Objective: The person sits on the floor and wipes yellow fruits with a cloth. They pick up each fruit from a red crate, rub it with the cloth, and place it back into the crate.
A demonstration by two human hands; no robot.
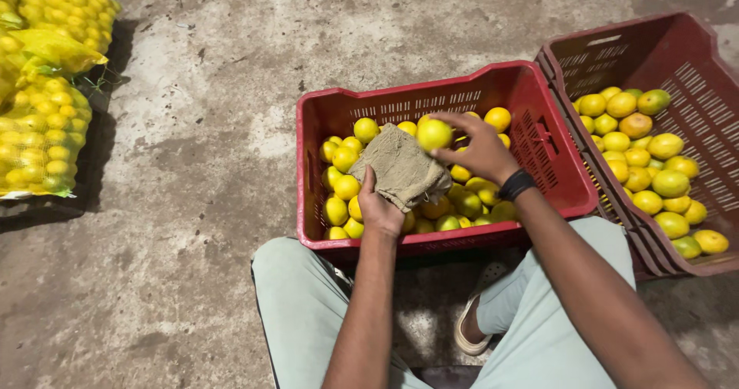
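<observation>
Your right hand [476, 149] pinches a round yellow-green citrus fruit [433, 134] in its fingertips, just right of and touching the top edge of the coarse tan burlap cloth [400, 170], which your left hand [379, 208] grips bunched from below; the right hand is therefore the nearer, and the cloth's long axis runs away from you, up from the left hand. Both hands work over the red slotted plastic crate [531, 120] of like fruit directly beneath them. A second red crate [693, 66] stands right of your right hand, yellow mesh sacks of fruit [42, 131] well left, all on rough concrete floor [200, 73].
</observation>
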